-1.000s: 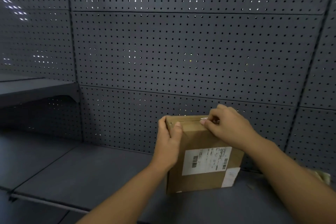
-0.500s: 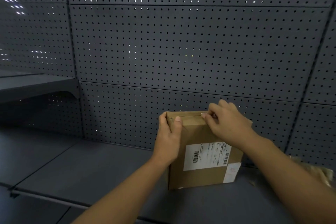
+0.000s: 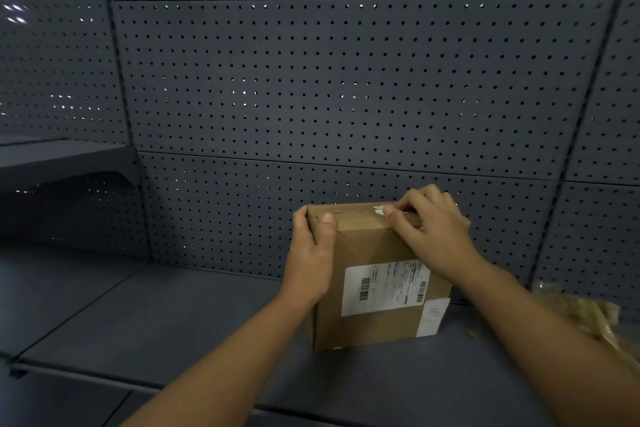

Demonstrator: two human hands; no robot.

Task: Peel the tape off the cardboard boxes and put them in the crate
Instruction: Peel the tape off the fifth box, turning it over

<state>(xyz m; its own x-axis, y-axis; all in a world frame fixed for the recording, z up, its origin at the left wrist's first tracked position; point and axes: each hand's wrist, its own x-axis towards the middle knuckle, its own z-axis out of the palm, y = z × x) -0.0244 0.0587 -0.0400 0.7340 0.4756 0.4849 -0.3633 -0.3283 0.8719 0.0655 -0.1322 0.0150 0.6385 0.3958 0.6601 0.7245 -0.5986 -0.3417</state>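
A brown cardboard box [image 3: 363, 253] stands on edge on the dark grey shelf [image 3: 156, 315], a white shipping label [image 3: 384, 288] facing me. My left hand [image 3: 311, 256] grips the box's upper left corner, thumb over the top edge. My right hand [image 3: 433, 229] lies on the top right edge, and its fingertips pinch a pale loose end of tape [image 3: 381, 210] on the top seam. No crate is in view.
A perforated grey back panel [image 3: 346, 97] rises right behind the box. A smaller shelf [image 3: 62, 159] juts out at the left. Crumpled brownish tape or wrap [image 3: 588, 315] lies on the shelf at the far right.
My right hand's fingers have worked at the tape end on the top seam, and a pale bit of tape now shows lifted. The box and my left hand stay put.
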